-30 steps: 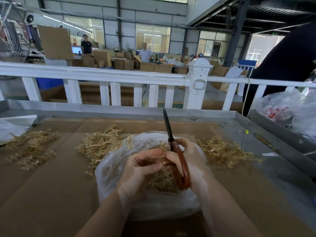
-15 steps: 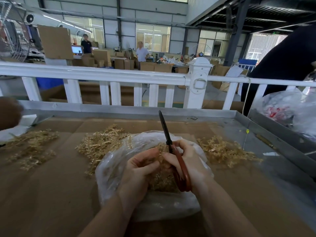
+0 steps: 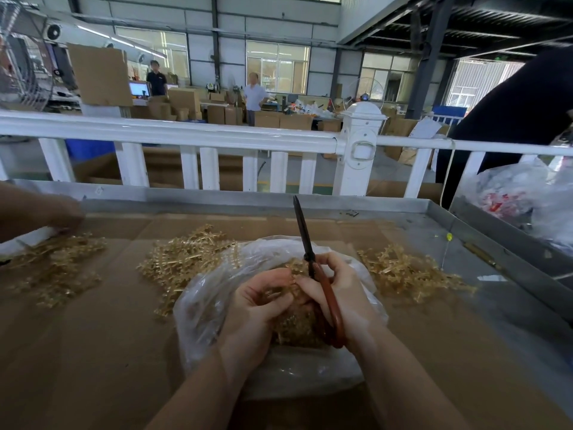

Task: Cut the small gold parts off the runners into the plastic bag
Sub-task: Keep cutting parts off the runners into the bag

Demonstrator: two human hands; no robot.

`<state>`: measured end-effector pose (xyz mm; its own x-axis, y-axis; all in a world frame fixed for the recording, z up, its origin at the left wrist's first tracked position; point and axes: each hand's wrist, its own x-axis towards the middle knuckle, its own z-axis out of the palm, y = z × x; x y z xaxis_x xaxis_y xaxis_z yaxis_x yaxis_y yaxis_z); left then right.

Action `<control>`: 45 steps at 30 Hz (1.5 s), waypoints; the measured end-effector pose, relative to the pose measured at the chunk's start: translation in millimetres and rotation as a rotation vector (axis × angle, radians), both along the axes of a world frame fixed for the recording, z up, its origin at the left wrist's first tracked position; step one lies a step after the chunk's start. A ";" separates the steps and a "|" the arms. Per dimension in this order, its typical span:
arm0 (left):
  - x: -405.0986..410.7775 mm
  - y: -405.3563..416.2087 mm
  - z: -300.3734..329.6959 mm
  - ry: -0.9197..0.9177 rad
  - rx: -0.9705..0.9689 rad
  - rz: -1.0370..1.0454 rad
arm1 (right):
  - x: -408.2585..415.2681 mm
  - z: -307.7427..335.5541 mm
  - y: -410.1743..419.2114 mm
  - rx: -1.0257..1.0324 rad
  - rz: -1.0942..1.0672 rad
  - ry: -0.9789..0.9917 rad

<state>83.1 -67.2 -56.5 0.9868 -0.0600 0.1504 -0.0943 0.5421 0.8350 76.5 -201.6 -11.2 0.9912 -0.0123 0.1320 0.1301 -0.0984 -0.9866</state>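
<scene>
A clear plastic bag (image 3: 204,299) lies open on the cardboard-lined table, with cut gold parts (image 3: 297,327) heaped inside. Over it my left hand (image 3: 257,308) pinches a gold runner (image 3: 279,293) between curled fingers. My right hand (image 3: 347,293) grips red-handled scissors (image 3: 328,302), whose dark blades point up and away, closed. Both hands meet above the bag's mouth. A pile of gold runners (image 3: 183,259) lies just left of the bag and another pile (image 3: 406,271) to its right.
A third gold pile (image 3: 52,268) lies at far left, with another person's hand (image 3: 40,212) above it. The metal tray rim (image 3: 496,252) bounds the table at the right and back. A white railing (image 3: 192,135) stands behind. Filled plastic bags (image 3: 527,197) sit at right.
Another person's hand has come further in from the left edge toward the far-left pile. The scissors have tilted slightly left. My hands stay over the bag.
</scene>
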 end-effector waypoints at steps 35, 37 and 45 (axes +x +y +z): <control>19.4 14.2 6.2 0.257 -0.351 0.245 | -21.1 -41.9 -14.3 -0.938 -0.078 -0.378; 20.8 14.5 6.1 0.250 -0.339 0.241 | -16.6 -39.9 -12.8 -0.951 -0.068 -0.371; 22.7 12.2 5.0 0.218 -0.299 0.268 | -4.4 -35.7 -10.9 -0.930 -0.040 -0.326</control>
